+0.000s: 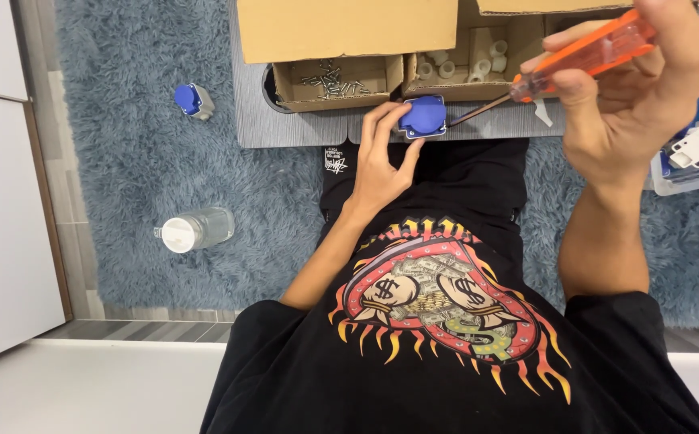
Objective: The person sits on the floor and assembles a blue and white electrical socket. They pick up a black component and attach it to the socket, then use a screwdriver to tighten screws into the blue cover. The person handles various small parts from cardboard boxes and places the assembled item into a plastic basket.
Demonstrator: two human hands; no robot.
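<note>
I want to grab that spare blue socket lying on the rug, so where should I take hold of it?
Take the spare blue socket across its grey body, coming straight down from above. It lies alone on the rug, blue cap to one side, so both flanks look open to a pinching grip.

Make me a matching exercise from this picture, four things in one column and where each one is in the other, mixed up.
1. blue socket part
2. orange screwdriver
3. clear bottle
4. screws

A. lying on the rug
B. in the right hand
C. in a cardboard box compartment
D. held by the left hand at the board edge

Pairs: 1-D, 2-B, 3-A, 4-C
</note>
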